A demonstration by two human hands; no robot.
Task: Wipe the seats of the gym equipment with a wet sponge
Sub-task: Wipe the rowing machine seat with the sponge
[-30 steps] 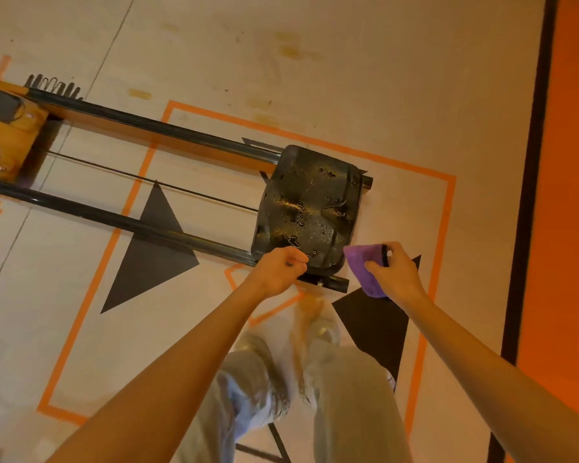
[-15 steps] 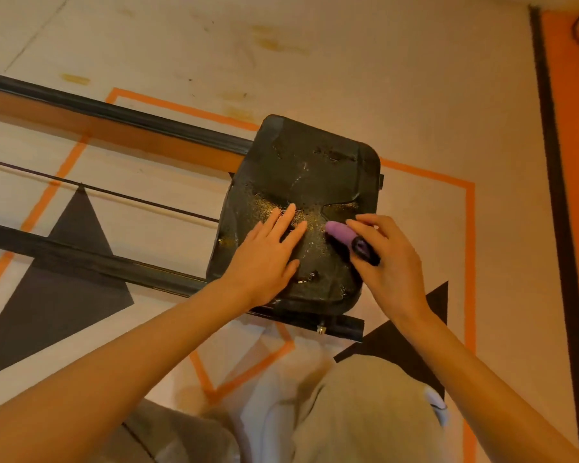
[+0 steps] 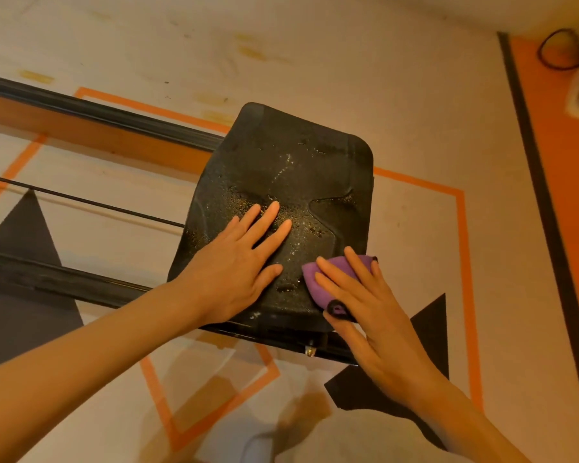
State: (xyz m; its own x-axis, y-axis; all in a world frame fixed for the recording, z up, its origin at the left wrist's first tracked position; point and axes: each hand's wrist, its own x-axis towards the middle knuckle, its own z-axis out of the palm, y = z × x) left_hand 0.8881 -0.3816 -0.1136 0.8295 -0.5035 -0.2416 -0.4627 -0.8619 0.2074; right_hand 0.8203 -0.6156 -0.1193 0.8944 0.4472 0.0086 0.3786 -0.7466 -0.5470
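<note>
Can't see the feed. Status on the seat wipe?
Left hand flat on seat. Right hand pressing purple sponge on seat's near right corner. Seat wet, nothing in the way.

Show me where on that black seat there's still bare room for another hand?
The seat's far half, beyond the left hand's fingertips, is bare. The near half is crowded: left hand flat, right hand pressing the purple sponge at the near right corner.

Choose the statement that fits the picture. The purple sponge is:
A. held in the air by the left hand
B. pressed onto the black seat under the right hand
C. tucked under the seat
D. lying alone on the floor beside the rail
B: the right hand lies with straight fingers over the purple sponge, pressing it onto the near right part of the wet black seat, while the left hand rests flat on the seat beside it.
</note>
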